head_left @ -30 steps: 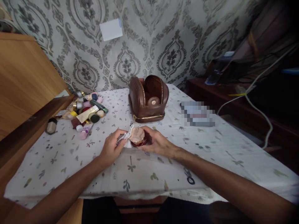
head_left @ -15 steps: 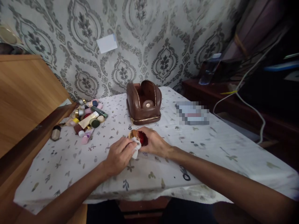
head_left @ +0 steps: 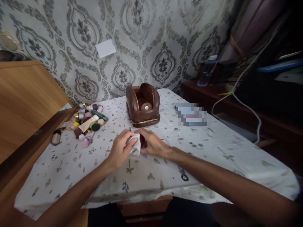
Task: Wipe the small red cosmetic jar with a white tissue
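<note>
My left hand [head_left: 120, 146] is closed on a crumpled white wipe [head_left: 135, 148], pressing it over the end of a small red jar. My right hand [head_left: 155, 144] grips that red jar [head_left: 142, 140] from the right side, fingers wrapped round it. Most of the jar is hidden by the wipe and my fingers; only a dark red strip shows. Just behind my hands stands a brown cosmetic bag [head_left: 144, 110], unzipped at the top, its snap flap folded over the front.
At the left lies a heap of cosmetic tubes and jars [head_left: 88, 124], with a small bottle [head_left: 56, 137] beside it. A blurred flat item [head_left: 190, 115] lies right of the bag. A wooden panel [head_left: 30, 101] borders the left; a water bottle [head_left: 207, 72] and white cable [head_left: 251, 116] are at right.
My left hand has brought the wipe up over the jar's gold end, which showed before and is now covered. My right hand still holds the jar. The view has shifted slightly.
</note>
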The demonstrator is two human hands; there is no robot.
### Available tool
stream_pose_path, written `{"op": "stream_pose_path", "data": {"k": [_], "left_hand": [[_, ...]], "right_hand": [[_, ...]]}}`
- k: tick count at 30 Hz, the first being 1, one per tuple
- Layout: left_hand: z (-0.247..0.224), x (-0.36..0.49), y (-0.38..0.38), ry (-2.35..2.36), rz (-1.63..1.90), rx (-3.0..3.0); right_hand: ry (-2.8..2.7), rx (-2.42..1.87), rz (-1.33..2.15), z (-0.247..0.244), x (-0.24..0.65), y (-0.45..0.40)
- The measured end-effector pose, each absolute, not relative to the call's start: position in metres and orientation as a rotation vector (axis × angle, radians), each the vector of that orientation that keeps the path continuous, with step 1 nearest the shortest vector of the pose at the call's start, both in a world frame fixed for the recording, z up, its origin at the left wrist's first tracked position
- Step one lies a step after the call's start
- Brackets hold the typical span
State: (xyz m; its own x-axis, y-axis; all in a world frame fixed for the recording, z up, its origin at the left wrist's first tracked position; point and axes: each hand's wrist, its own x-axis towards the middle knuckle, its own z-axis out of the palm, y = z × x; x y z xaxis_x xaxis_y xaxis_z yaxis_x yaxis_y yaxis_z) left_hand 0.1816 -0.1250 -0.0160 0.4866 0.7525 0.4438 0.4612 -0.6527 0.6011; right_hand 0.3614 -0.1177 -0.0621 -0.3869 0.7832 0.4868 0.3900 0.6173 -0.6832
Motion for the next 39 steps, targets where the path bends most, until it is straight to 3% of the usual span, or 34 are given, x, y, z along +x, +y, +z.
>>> {"op": "stream_pose_path", "data": {"k": [8,17,23,31,39], "left_hand": [[-0.022,0.166,-0.097,1.111,1.022,2.125],[-0.025,0.153,-0.124,1.111,0.872,2.518],[-0.010,0.170,-0.121,0.998,0.925,2.567],[-0.001,0.167,-0.076,1.014,0.742,1.944],[-0.010,0.157,-0.077,1.046,0.690,1.721]], "right_hand": [[-1.998,-0.979,0.649,-0.059,0.362,-0.119],[-1.896,-1.035,0.723,-0.061,0.359,-0.117],[-2.009,-0.999,0.568,-0.061,0.360,-0.119],[-1.995,-0.860,0.543,-0.063,0.363,-0.119],[-1.657,-0.853,0.705,-0.057,0.361,-0.119]]}}
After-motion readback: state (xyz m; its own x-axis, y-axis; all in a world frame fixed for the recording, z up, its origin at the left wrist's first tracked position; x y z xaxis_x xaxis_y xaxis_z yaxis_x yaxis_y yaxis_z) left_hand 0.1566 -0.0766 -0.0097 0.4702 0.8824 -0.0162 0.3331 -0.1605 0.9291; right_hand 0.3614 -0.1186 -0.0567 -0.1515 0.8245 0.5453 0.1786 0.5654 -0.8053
